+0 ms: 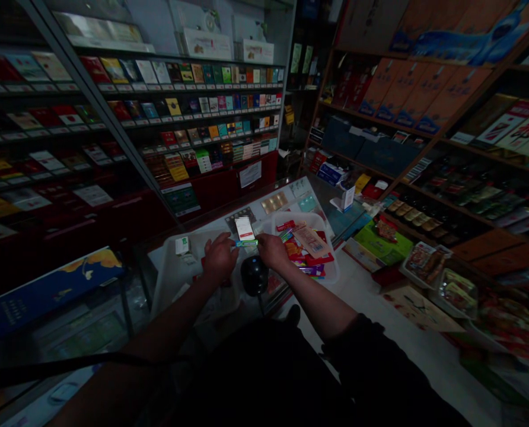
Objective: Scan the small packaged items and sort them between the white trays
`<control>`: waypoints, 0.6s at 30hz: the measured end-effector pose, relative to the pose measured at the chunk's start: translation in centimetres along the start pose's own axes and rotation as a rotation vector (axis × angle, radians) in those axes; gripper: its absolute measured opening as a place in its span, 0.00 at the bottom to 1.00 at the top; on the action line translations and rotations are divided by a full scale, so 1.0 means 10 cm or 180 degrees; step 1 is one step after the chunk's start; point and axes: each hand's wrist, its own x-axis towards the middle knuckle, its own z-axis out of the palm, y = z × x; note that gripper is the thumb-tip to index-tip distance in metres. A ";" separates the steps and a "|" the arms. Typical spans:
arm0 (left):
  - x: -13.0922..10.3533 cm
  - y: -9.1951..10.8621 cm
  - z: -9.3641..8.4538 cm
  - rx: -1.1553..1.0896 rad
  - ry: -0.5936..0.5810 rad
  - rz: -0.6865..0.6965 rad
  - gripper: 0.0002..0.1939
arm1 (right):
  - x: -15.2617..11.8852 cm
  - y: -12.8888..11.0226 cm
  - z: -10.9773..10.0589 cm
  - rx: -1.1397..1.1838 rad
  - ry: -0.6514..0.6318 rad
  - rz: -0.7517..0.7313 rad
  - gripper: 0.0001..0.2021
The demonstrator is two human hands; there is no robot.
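Observation:
My left hand (220,258) and my right hand (273,252) pinch a slim green-and-white packet (247,243) between them, one at each end. Just behind the packet a phone (244,227) lies with its screen lit. Below it, between my forearms, stands a rounded black scanner-like device (254,276) with a cable. Right of my right hand is a clear plastic tub (334,274) of colourful snack packets (309,240). On the left, partly under my left hand, sits a white bin (161,276) with a small white-and-green box (183,247) in it.
Glass shelves of cigarette packs (202,107) line the back wall. A blue box (51,290) lies on the glass counter at left. To the right stand wooden shelves with boxes (407,92) and bottles, and trays of packaged food (426,264) sit low down.

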 end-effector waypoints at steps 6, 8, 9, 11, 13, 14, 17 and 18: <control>0.00 0.01 0.02 -0.0054 0.0170 0.0077 0.13 | 0.03 0.06 0.04 0.0581 0.0209 0.0328 0.17; 0.00 0.02 0.04 -0.0059 0.0229 0.0089 0.13 | 0.05 0.09 0.07 0.0797 0.0292 0.0599 0.16; 0.00 0.03 0.05 -0.0053 0.0256 0.0089 0.14 | 0.06 0.11 0.09 0.0889 0.0307 0.0714 0.14; -0.02 0.05 0.05 -0.0012 0.0286 0.0093 0.14 | 0.08 0.15 0.14 0.1034 0.0301 0.0845 0.10; -0.04 0.06 0.05 0.0061 0.0251 0.0100 0.14 | 0.08 0.18 0.17 0.1133 0.0311 0.0849 0.08; -0.05 0.07 0.05 0.0100 0.0219 0.0108 0.14 | 0.07 0.19 0.19 0.1154 0.0327 0.0826 0.08; -0.08 0.08 0.07 0.0181 0.0179 0.0109 0.14 | 0.03 0.19 0.19 0.1081 0.0321 0.0742 0.09; -0.09 0.08 0.08 0.0194 0.0183 0.0102 0.15 | 0.02 0.19 0.19 0.1011 0.0300 0.0706 0.10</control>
